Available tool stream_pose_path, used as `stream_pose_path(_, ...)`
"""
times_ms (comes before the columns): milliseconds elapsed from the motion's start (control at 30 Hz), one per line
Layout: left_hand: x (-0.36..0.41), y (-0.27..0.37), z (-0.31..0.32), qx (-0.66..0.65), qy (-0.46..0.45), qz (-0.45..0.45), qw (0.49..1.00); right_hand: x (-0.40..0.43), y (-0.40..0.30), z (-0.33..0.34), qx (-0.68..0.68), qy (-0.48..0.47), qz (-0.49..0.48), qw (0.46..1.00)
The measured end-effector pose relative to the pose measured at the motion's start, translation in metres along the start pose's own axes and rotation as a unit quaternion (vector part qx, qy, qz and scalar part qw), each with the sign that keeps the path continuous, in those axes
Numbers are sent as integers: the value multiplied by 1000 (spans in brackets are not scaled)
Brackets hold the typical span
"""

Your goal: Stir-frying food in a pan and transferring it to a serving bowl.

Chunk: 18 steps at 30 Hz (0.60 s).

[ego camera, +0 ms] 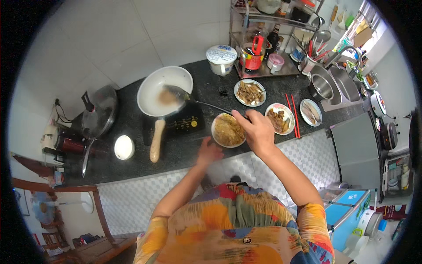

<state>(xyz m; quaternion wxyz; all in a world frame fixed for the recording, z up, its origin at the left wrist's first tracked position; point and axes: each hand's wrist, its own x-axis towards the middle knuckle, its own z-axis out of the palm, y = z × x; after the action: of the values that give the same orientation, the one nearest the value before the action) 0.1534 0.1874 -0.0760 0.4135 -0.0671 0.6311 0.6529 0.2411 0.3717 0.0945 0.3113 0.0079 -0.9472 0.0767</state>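
Note:
My right hand (258, 132) is closed on the handle of a dark spatula (178, 92), whose blade is over the white frying pan (148, 85). The pan, with a wooden handle (157, 142), sits on a black induction cooktop (181, 127); a brownish patch shows on its bottom, blurred. Between my hands stands a bowl of yellowish-brown food (229, 130), full near its rim. My left hand (211, 152), blurred, is at the bowl's lower left with fingers apart; whether it touches the bowl is not clear. A plate of browned strips (249, 92) and a plate of brown food (280, 119) stand to the right.
Red chopsticks (292, 115) and a plate of fish (311, 113) lie farther right, before the sink (344, 84). A white bowl (124, 147) and a lidded pan (99, 115) stand left. Behind are a lidded white container (221, 59) and a metal rack (283, 67).

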Motion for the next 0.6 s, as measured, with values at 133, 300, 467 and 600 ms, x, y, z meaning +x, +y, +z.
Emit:
stream_pose_path(133,-21,-9,-22,-35,-14,3,999,46,-4,26,-52,10,-69,996)
stream_pose_path(300,-30,-20,-47,-69,-22,-9,997,78,-20,59,-72,-4,-81,994)
stream_pose_path(467,-32,-10,-56,-64,-43,-6,997,96,-35,82,-70,-9,-80,994)
stream_pose_path(600,-36,-1,-66,-16,-64,-4,998,84,-38,79,-2,-53,-12,999)
